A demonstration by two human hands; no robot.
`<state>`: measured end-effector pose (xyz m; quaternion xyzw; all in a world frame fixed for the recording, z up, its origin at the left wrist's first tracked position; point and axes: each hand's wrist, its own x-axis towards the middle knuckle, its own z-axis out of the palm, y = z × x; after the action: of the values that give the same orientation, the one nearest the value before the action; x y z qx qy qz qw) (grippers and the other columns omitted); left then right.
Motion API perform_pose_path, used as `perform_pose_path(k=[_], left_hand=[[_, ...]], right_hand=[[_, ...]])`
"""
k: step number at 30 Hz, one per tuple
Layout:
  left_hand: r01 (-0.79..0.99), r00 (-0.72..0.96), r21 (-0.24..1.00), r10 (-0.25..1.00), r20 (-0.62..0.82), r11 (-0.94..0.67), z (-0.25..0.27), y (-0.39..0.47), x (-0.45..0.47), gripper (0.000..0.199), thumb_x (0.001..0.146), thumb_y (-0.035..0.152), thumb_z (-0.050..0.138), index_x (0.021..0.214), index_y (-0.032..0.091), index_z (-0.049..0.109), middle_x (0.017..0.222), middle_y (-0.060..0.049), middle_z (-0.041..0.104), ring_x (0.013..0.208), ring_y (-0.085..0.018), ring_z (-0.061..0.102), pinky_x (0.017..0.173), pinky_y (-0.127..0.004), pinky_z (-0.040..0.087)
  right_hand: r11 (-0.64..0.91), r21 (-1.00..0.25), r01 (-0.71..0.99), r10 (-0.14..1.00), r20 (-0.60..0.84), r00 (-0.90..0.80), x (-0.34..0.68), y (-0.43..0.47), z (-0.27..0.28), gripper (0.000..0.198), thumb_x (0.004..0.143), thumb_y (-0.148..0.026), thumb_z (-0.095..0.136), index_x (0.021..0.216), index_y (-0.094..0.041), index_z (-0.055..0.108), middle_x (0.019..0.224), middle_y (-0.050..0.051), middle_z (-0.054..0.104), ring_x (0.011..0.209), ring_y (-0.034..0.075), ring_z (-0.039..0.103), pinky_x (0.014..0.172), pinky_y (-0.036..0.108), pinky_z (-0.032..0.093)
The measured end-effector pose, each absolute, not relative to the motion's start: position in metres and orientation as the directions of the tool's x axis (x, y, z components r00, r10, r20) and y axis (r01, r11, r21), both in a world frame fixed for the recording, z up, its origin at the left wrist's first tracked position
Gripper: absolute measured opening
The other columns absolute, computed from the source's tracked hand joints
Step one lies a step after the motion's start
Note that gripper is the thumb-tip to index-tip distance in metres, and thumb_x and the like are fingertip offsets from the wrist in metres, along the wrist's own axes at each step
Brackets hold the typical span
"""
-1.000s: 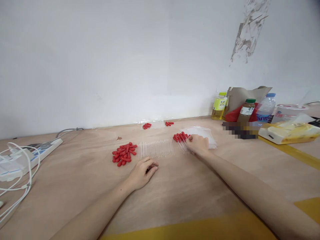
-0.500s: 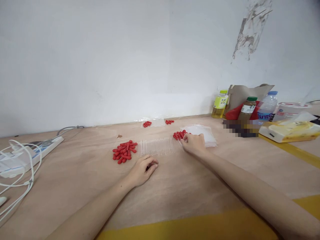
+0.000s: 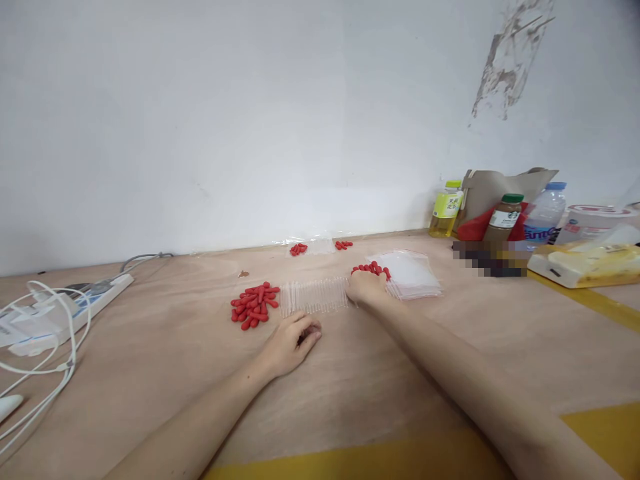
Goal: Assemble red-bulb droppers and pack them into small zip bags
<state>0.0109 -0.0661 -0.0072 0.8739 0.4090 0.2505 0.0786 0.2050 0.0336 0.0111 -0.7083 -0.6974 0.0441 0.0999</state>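
Note:
My left hand (image 3: pixel 294 343) rests on the table below a row of thin clear tubes (image 3: pixel 313 295). Its fingers curl loosely, with a gap to the thumb and nothing visible in them. At the row's right end is my right hand (image 3: pixel 367 288), its fingertips hidden by the back of the hand. Just beyond it lies a group of red rubber bulbs (image 3: pixel 373 268), partly covered by that hand. A loose pile of red rubber bulbs (image 3: pixel 255 305) lies left of the tubes. Clear flat plastic bags (image 3: pixel 413 272) are stacked to the right of my right hand.
Along the wall lie clear bags (image 3: pixel 319 247) with small red bulbs (image 3: pixel 299 249) beside them. Bottles (image 3: pixel 445 210), a grey bag (image 3: pixel 483 183) and a tissue pack (image 3: pixel 585 257) stand at right. A power strip (image 3: pixel 107 297) with white cables (image 3: pixel 70 360) occupies the left.
My right hand has moved left, from the red bulbs by the bags to the right end of the tube row. My left hand stays in place; the view has shifted slightly.

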Motion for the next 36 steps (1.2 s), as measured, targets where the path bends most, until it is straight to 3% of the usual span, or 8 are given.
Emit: perform_pose_path(k=[6,10,13,19,23,27,30,36], left_hand=[[0.818,0.508,0.048,0.759,0.407,-0.573,0.026,-0.049,-0.040,0.012,0.081,0.024,0.047,0.075,0.018,0.055,0.081,-0.004,0.054,0.078,-0.019,0.050,0.069,-0.029,0.039],[0.852,0.509,-0.041,0.809,0.292,-0.521,0.043,-0.040,-0.072,0.011,0.079,0.024,0.051,0.075,0.020,0.060,0.083,-0.003,0.055,0.080,-0.019,0.050,0.074,-0.031,0.038],[0.843,0.537,-0.108,0.815,0.217,-0.526,0.042,-0.038,-0.078,0.010,0.077,0.023,0.053,0.080,0.022,0.063,0.086,-0.003,0.054,0.084,-0.020,0.050,0.077,-0.033,0.036],[0.840,0.543,-0.126,0.819,0.184,-0.528,0.032,-0.034,-0.073,0.014,0.077,0.022,0.053,0.082,0.025,0.066,0.084,-0.003,0.053,0.089,-0.022,0.049,0.076,-0.034,0.036],[0.804,0.562,0.064,0.791,0.242,-0.591,0.037,-0.038,-0.068,0.012,0.077,0.026,0.054,0.074,0.021,0.064,0.084,-0.003,0.051,0.087,-0.020,0.049,0.076,-0.032,0.038],[0.681,0.450,0.454,0.818,0.359,-0.574,0.035,-0.048,-0.046,0.013,0.079,0.030,0.053,0.081,0.018,0.056,0.083,-0.002,0.051,0.076,-0.016,0.051,0.069,-0.028,0.041],[0.393,0.366,0.760,0.846,0.387,-0.518,0.021,-0.055,-0.018,0.014,0.082,0.030,0.050,0.086,0.018,0.045,0.077,0.000,0.051,0.068,-0.012,0.051,0.063,-0.025,0.043],[0.113,0.321,0.948,0.914,0.247,-0.296,-0.010,-0.062,0.019,0.025,0.076,0.028,0.058,0.093,0.018,0.044,0.088,-0.003,0.058,0.081,-0.014,0.058,0.075,-0.030,0.045]], right_hand=[[0.055,-0.196,0.979,0.991,0.127,-0.030,0.209,0.019,0.019,0.025,0.079,-0.023,0.039,0.081,-0.011,0.061,0.088,0.016,0.063,0.080,0.026,0.058,0.075,0.041,0.027],[0.138,-0.202,0.970,0.965,0.246,-0.086,0.227,0.000,0.020,0.028,0.084,-0.026,0.032,0.092,-0.009,0.053,0.085,0.016,0.063,0.081,0.026,0.057,0.076,0.038,0.029],[0.329,-0.226,0.917,0.889,0.402,-0.220,0.244,-0.014,0.009,0.023,0.085,-0.024,0.032,0.094,-0.012,0.050,0.081,0.010,0.063,0.078,0.021,0.057,0.075,0.034,0.031],[0.561,-0.217,0.799,0.714,0.616,-0.334,0.261,-0.028,-0.019,0.029,0.086,-0.021,0.036,0.112,-0.014,0.047,0.100,0.010,0.061,0.092,0.020,0.054,0.078,0.031,0.032],[0.616,-0.193,0.764,0.671,0.637,-0.380,0.260,-0.032,-0.025,0.027,0.085,-0.019,0.036,0.107,-0.016,0.052,0.095,0.008,0.063,0.089,0.019,0.054,0.076,0.031,0.032],[0.656,-0.184,0.732,0.646,0.639,-0.418,0.256,-0.037,-0.023,0.021,0.086,-0.020,0.036,0.093,-0.017,0.055,0.083,0.006,0.063,0.079,0.017,0.055,0.074,0.031,0.032],[0.691,-0.174,0.701,0.619,0.644,-0.450,0.255,-0.040,-0.022,0.017,0.086,-0.021,0.037,0.087,-0.017,0.053,0.081,0.005,0.062,0.075,0.015,0.055,0.074,0.030,0.031],[0.743,-0.149,0.653,0.572,0.648,-0.503,0.250,-0.048,-0.021,0.014,0.084,-0.021,0.039,0.084,-0.017,0.053,0.078,0.004,0.061,0.070,0.013,0.052,0.074,0.030,0.027]])
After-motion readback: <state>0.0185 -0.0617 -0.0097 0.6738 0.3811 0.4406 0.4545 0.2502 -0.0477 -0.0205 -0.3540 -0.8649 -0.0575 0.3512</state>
